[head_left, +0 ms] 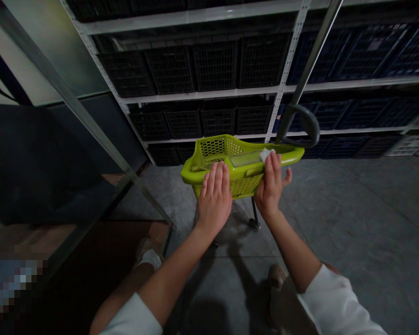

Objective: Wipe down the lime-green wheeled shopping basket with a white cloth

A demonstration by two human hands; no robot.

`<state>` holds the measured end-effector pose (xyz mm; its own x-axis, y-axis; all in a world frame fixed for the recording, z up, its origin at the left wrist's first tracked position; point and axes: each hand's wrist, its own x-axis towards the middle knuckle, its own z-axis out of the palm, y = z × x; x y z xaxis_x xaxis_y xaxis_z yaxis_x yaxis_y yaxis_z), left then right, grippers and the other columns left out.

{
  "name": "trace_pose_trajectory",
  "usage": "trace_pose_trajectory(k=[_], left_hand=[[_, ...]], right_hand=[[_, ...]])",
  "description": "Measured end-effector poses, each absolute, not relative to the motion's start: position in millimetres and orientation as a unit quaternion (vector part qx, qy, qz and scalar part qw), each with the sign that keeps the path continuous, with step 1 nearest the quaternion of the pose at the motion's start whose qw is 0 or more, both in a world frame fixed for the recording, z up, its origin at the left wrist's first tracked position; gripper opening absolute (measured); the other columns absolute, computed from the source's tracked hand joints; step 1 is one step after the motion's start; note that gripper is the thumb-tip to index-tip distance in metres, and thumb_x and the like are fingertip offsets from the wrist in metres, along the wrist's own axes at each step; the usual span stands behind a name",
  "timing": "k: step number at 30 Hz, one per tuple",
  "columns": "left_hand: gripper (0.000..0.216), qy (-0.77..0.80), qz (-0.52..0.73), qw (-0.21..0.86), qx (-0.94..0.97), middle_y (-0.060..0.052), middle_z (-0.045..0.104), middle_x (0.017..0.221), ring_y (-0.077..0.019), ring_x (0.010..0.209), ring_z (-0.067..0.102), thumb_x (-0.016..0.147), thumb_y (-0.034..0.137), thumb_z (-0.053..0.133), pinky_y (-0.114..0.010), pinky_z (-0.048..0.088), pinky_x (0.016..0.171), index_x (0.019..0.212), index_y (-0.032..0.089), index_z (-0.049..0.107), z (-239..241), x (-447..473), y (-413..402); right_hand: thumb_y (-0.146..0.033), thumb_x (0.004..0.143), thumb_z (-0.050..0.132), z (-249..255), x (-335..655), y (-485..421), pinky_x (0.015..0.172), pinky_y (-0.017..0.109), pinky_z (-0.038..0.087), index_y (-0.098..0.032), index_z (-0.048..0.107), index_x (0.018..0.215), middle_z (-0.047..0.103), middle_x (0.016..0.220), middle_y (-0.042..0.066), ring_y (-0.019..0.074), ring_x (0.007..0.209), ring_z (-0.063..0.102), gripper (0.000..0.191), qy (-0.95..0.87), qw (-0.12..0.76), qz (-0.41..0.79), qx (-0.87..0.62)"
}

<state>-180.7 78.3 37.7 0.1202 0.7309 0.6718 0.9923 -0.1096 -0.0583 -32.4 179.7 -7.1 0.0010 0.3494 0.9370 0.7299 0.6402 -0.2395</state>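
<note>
A lime-green plastic basket on a wheeled stand sits in front of me on the grey floor. My left hand lies flat on the basket's near rim, fingers stretched out and together. My right hand presses a small white cloth against the basket's top edge, with the thumb sticking out to the right. A grey curved handle rises behind the basket on a metal pole.
Metal shelving with rows of dark and blue crates fills the back. A slanted metal shelf post runs along the left, with a low dark shelf beneath it. My feet show on the floor below.
</note>
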Motion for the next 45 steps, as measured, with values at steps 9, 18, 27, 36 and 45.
trace_pose_trajectory(k=[9,18,27,36,45], left_hand=[[0.069,-0.616,-0.240,0.272,-0.699,-0.020,0.035,0.160,-0.0303,0.152,0.027,0.095,0.017,0.043,-0.048,0.027,0.123,0.157,0.002,0.017,37,-184,77],[0.069,-0.619,-0.247,0.266,-0.696,-0.020,0.033,0.161,-0.0306,0.152,0.027,0.095,0.017,0.042,-0.049,0.029,0.122,0.157,0.003,0.015,37,-182,78],[0.069,-0.609,-0.246,0.266,-0.706,-0.020,0.035,0.160,-0.0312,0.151,0.029,0.095,0.017,0.043,-0.050,0.029,0.122,0.157,0.004,0.017,39,-184,77],[0.069,-0.615,-0.257,0.255,-0.700,-0.021,0.034,0.160,-0.0313,0.151,0.027,0.096,0.017,0.043,-0.050,0.027,0.122,0.157,0.004,0.015,39,-183,77],[0.069,-0.618,-0.231,0.271,-0.701,-0.020,0.033,0.161,-0.0316,0.151,0.027,0.095,0.018,0.046,-0.048,0.027,0.123,0.156,0.001,0.019,40,-183,77]], right_hand=[[-0.005,0.096,0.032,-11,-29,158,0.126,0.044,0.001,-0.028,0.014,0.160,0.049,0.153,0.007,0.0146,0.147,0.038,0.071,-0.801,0.472,-0.209,-0.302],[-0.007,0.095,0.029,-28,-40,156,0.126,0.051,0.005,-0.025,0.008,0.161,0.031,0.163,0.011,0.0179,0.153,0.023,0.072,-0.782,0.508,-0.151,-0.328],[-0.004,0.093,0.032,-21,-20,175,0.126,0.054,0.001,-0.029,0.020,0.159,0.045,0.156,0.009,0.0170,0.148,0.036,0.072,-0.785,0.493,-0.202,-0.318],[-0.004,0.089,0.028,-20,-45,163,0.125,0.057,0.006,-0.024,0.007,0.161,0.020,0.167,0.010,0.0206,0.155,0.015,0.078,-0.740,0.546,-0.142,-0.366],[-0.002,0.087,0.032,-9,-10,182,0.125,0.056,0.006,-0.026,0.014,0.161,0.034,0.162,0.010,0.0193,0.152,0.027,0.080,-0.753,0.512,-0.184,-0.371]])
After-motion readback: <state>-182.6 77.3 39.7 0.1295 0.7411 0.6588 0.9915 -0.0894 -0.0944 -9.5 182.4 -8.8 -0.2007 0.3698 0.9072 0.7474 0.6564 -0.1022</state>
